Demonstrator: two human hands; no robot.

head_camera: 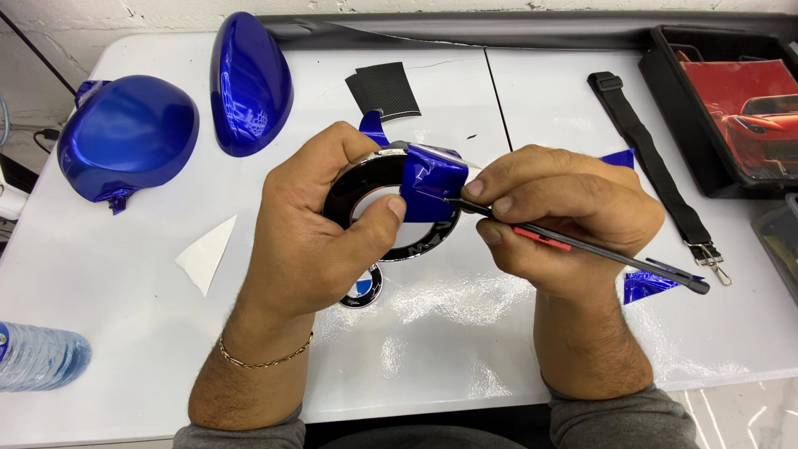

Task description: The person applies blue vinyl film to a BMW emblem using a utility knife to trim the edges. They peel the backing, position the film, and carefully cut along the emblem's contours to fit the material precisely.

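- left hand (312, 224) grips round black emblem (391, 208) above the white table (499, 333), thumb pressing blue film (432, 179) on its face
- right hand (565, 220) pinches slim black knife (573, 244), tip touching film edge
- second small emblem (362, 289) lies on table below
- far left: two blue mirror caps (129, 137)

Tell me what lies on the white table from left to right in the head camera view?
Water bottle → rounded blue mirror cover → white triangular scrap → tall blue mirror cover → left hand holding round emblem → right hand with knife → black strap → black tray.
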